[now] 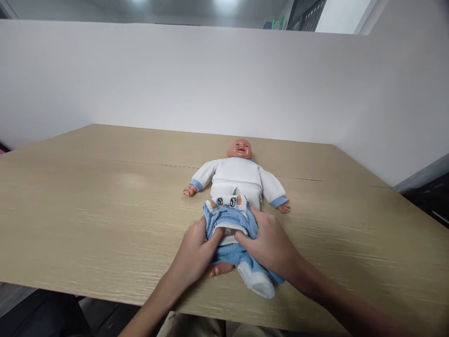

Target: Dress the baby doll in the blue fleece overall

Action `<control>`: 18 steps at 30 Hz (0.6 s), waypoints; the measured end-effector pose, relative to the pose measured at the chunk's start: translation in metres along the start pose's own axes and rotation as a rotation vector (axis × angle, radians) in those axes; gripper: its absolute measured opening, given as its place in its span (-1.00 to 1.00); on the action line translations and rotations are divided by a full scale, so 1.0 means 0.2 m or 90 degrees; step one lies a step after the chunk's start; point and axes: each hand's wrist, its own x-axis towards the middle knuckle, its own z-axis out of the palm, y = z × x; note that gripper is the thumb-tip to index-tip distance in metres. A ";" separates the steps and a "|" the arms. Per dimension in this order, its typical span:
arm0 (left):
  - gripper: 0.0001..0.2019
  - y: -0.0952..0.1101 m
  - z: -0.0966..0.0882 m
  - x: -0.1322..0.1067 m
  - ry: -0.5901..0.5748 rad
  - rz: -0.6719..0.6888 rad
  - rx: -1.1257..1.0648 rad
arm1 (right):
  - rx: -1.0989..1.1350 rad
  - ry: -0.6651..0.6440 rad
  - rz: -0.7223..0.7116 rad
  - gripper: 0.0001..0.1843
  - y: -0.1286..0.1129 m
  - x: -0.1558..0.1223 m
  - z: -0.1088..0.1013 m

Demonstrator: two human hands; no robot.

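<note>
Head camera looks down on our two hands, both closed on the blue trousers (229, 221). Our left hand (196, 250) pinches the bunched waistband from the left, fingers tucked into the cloth; our right hand (271, 244) grips it from the right. The trousers sit around the legs of the doll (238, 175), which lies on its back in a white top, head away from us. One bare foot (220, 269) shows beside our left hand. All rests on the wooden table (87, 196), a white partition (175, 75) behind.
</note>
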 end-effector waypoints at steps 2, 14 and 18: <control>-0.69 0.00 -0.02 0.05 0.001 0.000 0.037 | -0.014 0.009 -0.013 -0.85 0.02 0.05 0.00; -0.64 0.12 -0.14 -0.21 -0.066 -0.058 -0.054 | -0.080 -0.103 -0.020 -0.89 -0.20 -0.07 -0.15; -0.63 0.02 -0.10 -0.22 -0.065 -0.108 0.071 | -0.165 -0.134 0.005 -0.85 -0.15 -0.05 -0.07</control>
